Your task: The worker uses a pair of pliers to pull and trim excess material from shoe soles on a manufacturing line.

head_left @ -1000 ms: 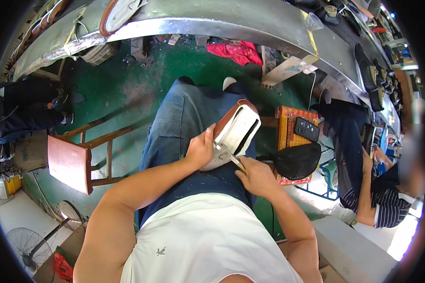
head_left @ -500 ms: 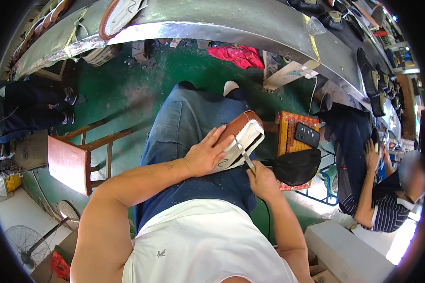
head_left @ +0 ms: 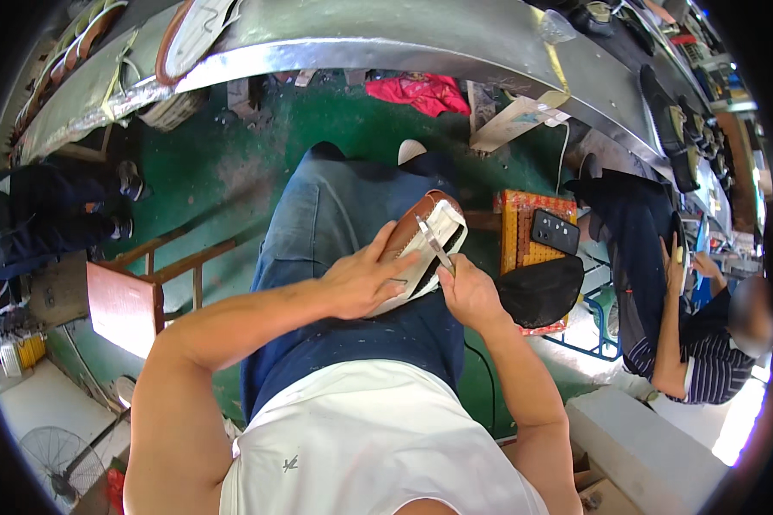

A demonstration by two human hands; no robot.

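An unfinished shoe [head_left: 435, 220], brown leather at the side with a whitish underside facing up, lies slantwise across my lap. My left hand [head_left: 365, 279] holds it, palm over its near part and fingers spread across the brown side and white face. In my closed right hand [head_left: 472, 296] is a pincer-like metal tool [head_left: 435, 245], its handle mostly hidden by my fingers. The tool's tip lies over the white face close to the toe end. Whether the tip grips the material is too small to tell.
Ahead runs a metal-topped bench [head_left: 335, 34] with another unfinished shoe [head_left: 199, 39]. At left stands a wooden stool [head_left: 127, 300]. On the right, a woven seat [head_left: 517, 232] carries a phone [head_left: 556, 232] and black pouch [head_left: 541, 292]. A co-worker [head_left: 704, 352] sits beyond.
The tool has moved up along the shoe toward its toe end, with my right hand following. My left hand has slid slightly down and left; the whole view has shifted a little.
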